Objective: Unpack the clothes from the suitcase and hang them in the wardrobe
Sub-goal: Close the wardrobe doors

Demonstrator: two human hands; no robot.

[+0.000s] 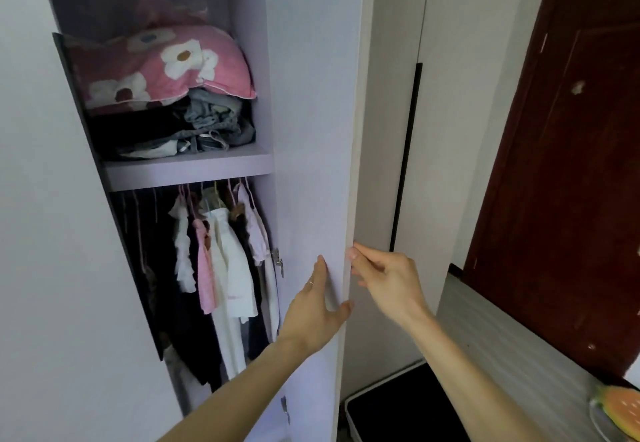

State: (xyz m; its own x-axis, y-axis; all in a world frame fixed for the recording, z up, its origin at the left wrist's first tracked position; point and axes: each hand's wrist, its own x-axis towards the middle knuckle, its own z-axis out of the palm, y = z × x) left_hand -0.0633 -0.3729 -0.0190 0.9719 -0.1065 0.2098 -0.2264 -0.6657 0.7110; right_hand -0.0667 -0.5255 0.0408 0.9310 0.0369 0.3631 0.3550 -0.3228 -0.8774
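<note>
The wardrobe stands partly open, its pale lilac door [311, 130] swung out towards me. My left hand [317, 310] lies flat against the door's inner face, with the thumb hooked round its free edge. My right hand [384, 279] pinches that same edge from the outer side with its fingertips. Inside, below a shelf [187, 168], several hung clothes [221, 268] in white, pink and black crowd the rail on pink hangers. The suitcase is out of sight.
A pink flowered pillow [162, 64] lies on folded clothes [180, 130] on the shelf. A dark red room door [561, 199] stands at the right. Below it are a grey striped surface [502, 337], a slice-shaped fruit toy [620, 410] and a dark white-rimmed bin [398, 403].
</note>
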